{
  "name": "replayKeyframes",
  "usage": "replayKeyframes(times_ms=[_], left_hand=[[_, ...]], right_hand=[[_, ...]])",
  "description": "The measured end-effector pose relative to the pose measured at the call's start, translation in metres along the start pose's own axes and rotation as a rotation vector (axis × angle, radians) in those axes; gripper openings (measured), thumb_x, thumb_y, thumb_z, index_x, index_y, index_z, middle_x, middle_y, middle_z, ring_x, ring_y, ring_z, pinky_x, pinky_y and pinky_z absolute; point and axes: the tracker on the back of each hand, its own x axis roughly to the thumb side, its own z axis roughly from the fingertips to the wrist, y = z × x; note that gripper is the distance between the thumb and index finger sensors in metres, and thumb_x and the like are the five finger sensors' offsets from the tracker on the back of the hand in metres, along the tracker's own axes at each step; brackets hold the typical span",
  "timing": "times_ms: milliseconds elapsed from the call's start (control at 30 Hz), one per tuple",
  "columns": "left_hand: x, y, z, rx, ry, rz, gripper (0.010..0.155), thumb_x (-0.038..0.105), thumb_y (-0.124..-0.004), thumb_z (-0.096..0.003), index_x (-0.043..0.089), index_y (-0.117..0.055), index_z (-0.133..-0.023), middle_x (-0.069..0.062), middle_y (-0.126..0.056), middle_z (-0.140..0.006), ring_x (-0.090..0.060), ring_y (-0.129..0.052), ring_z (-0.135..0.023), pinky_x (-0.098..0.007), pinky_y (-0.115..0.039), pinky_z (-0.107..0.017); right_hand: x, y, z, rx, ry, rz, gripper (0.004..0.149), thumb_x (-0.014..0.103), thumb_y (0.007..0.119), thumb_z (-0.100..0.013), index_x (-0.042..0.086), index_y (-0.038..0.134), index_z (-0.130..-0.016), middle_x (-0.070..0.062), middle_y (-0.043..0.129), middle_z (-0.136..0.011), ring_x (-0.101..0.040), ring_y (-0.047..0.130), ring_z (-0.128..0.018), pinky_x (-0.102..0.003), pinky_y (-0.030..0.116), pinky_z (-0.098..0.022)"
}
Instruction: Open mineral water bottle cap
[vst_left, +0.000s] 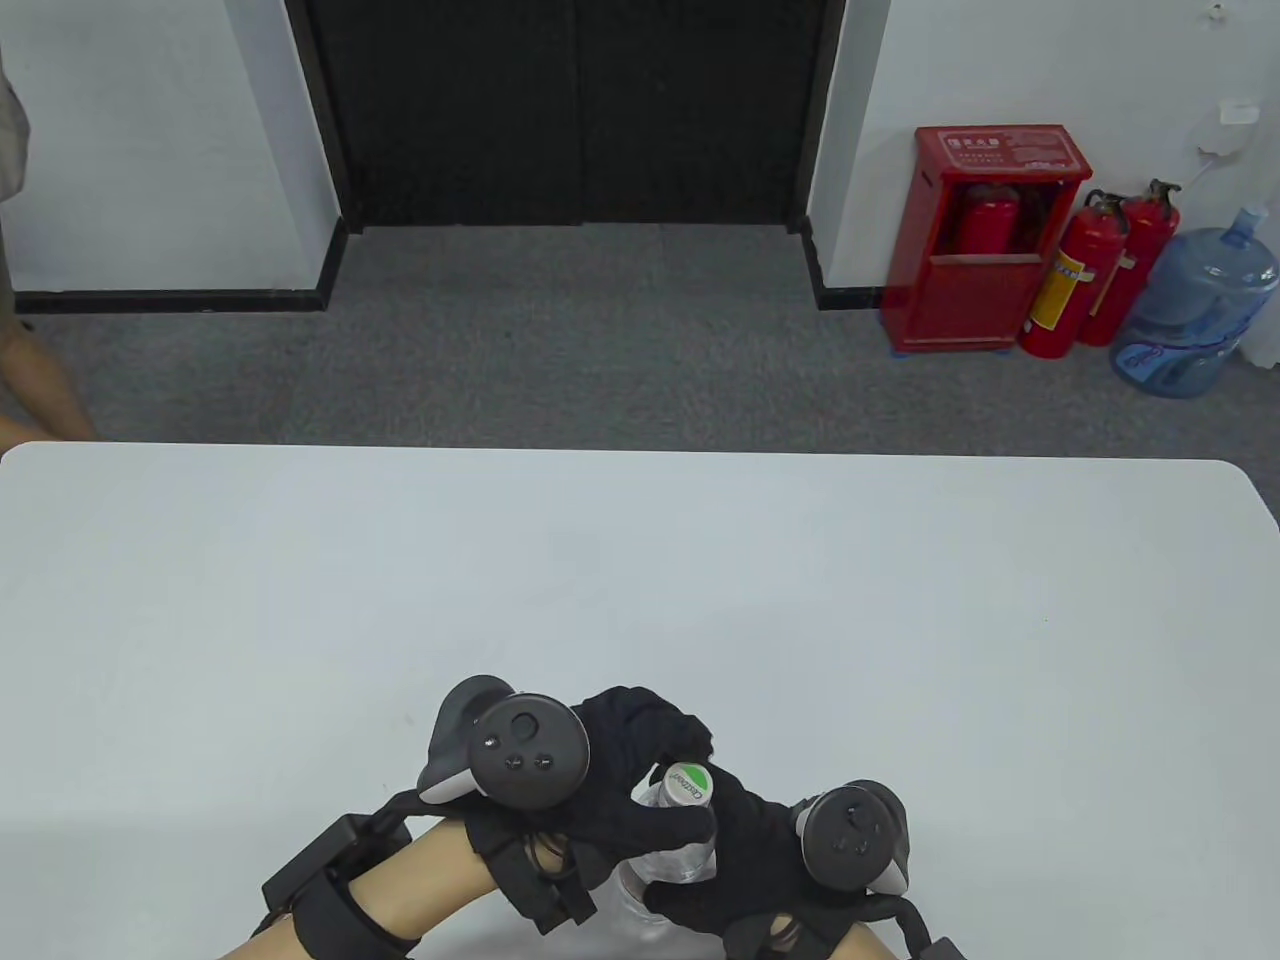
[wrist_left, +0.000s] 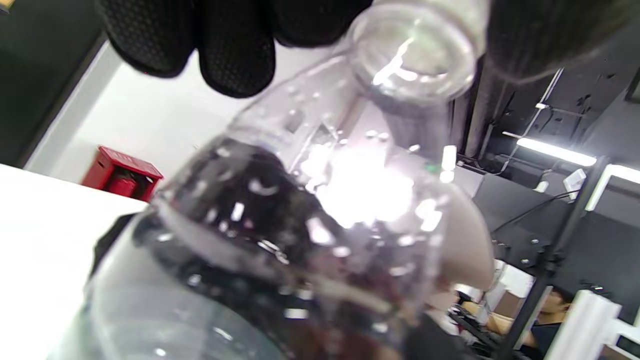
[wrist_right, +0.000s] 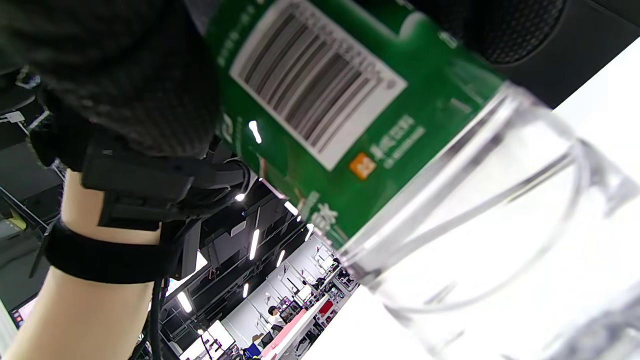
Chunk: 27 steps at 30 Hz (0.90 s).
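Note:
A clear mineral water bottle (vst_left: 682, 862) stands tilted at the table's near edge, between my hands. Its green and white cap (vst_left: 687, 783) faces up, on the neck. My left hand (vst_left: 655, 800) wraps its fingers and thumb around the cap and neck. My right hand (vst_left: 735, 850) grips the bottle's body lower down. In the left wrist view the bottle's shoulder (wrist_left: 325, 200) fills the frame, with gloved fingers (wrist_left: 235, 55) above it. In the right wrist view the green barcode label (wrist_right: 340, 100) shows, with a gloved finger (wrist_right: 510, 30) on it.
The white table (vst_left: 640, 560) stretches away beyond the hands. On the floor past its far right stand a red extinguisher cabinet (vst_left: 985, 235), two fire extinguishers (vst_left: 1090, 275) and a blue water jug (vst_left: 1195, 310).

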Motion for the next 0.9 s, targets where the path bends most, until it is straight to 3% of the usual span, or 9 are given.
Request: replayKeyframes(times_ms=[100,167,267,333,433,600,733,867,900], left_hand=[[-0.003,-0.009,-0.002,-0.032,0.011,0.103,0.065,0.067,-0.075,-0.0368,0.035,-0.058,-0.091,0.003,-0.064,-0.1,-0.028,-0.081,-0.091,-0.05,-0.073,-0.067],[-0.003,-0.018,-0.002,-0.068,-0.03,0.206,0.065,0.06,-0.074,-0.0402,0.045,-0.049,-0.098,0.007,-0.057,-0.106,-0.027,-0.074,-0.098,-0.053,-0.065,-0.073],[0.0,-0.025,0.0,-0.011,-0.075,0.252,0.049,0.052,-0.075,-0.0424,0.053,-0.065,-0.09,0.009,-0.06,-0.106,-0.024,-0.076,-0.098,-0.052,-0.065,-0.073],[-0.001,-0.026,0.001,0.001,-0.072,0.259,0.046,0.052,-0.074,-0.0423,0.051,-0.068,-0.088,0.007,-0.061,-0.105,-0.024,-0.076,-0.097,-0.052,-0.066,-0.072],[-0.006,-0.027,0.002,-0.046,-0.072,0.345,0.054,0.056,-0.071,-0.0418,0.046,-0.063,-0.094,0.005,-0.056,-0.107,-0.027,-0.071,-0.1,-0.054,-0.062,-0.074],[-0.012,-0.026,0.006,-0.154,-0.109,0.482,0.062,0.046,-0.067,-0.0458,0.037,-0.044,-0.103,0.004,-0.043,-0.111,-0.028,-0.058,-0.106,-0.056,-0.051,-0.077],[-0.009,-0.019,0.009,-0.095,-0.096,0.384,0.06,0.042,-0.07,-0.0457,0.031,-0.05,-0.102,0.002,-0.052,-0.109,-0.029,-0.066,-0.102,-0.055,-0.059,-0.075],[-0.002,-0.007,0.014,0.128,-0.048,0.13,0.053,0.054,-0.081,-0.039,0.039,-0.076,-0.09,0.005,-0.085,-0.089,-0.022,-0.096,-0.079,-0.047,-0.081,-0.061],[-0.001,-0.006,0.014,0.139,-0.056,0.101,0.052,0.057,-0.082,-0.0377,0.04,-0.079,-0.087,0.005,-0.087,-0.085,-0.019,-0.099,-0.075,-0.045,-0.084,-0.059]], right_hand=[[0.001,0.0,0.0,-0.01,0.003,-0.015,0.1,0.057,0.094,-0.03,0.017,0.033,-0.099,-0.008,0.064,-0.097,-0.043,0.086,-0.074,-0.061,0.068,-0.053],[0.002,-0.001,-0.001,-0.013,-0.002,0.005,0.1,0.057,0.094,-0.03,0.017,0.034,-0.099,-0.008,0.065,-0.097,-0.043,0.086,-0.073,-0.061,0.067,-0.053],[0.001,-0.002,0.0,-0.018,-0.001,0.0,0.099,0.056,0.094,-0.03,0.018,0.034,-0.099,-0.008,0.064,-0.097,-0.044,0.086,-0.074,-0.061,0.067,-0.053],[0.0,-0.003,0.0,-0.024,0.0,0.0,0.099,0.056,0.095,-0.03,0.018,0.034,-0.099,-0.008,0.064,-0.097,-0.044,0.085,-0.074,-0.061,0.067,-0.053],[0.0,-0.003,0.0,-0.028,0.003,-0.004,0.099,0.056,0.095,-0.03,0.018,0.035,-0.099,-0.008,0.065,-0.097,-0.044,0.086,-0.073,-0.061,0.068,-0.052],[0.0,-0.003,0.001,-0.022,0.008,0.0,0.099,0.056,0.095,-0.03,0.018,0.035,-0.099,-0.008,0.065,-0.097,-0.044,0.086,-0.074,-0.061,0.068,-0.052],[-0.002,-0.002,0.0,-0.015,0.021,-0.003,0.099,0.056,0.095,-0.03,0.018,0.036,-0.099,-0.008,0.065,-0.097,-0.044,0.086,-0.074,-0.061,0.067,-0.053],[0.0,-0.001,0.0,-0.008,0.012,0.002,0.1,0.056,0.095,-0.03,0.018,0.034,-0.1,-0.008,0.065,-0.097,-0.044,0.086,-0.074,-0.061,0.067,-0.053],[0.001,-0.001,0.0,-0.008,0.013,0.002,0.1,0.056,0.095,-0.03,0.018,0.034,-0.1,-0.008,0.064,-0.097,-0.044,0.086,-0.074,-0.061,0.067,-0.053]])
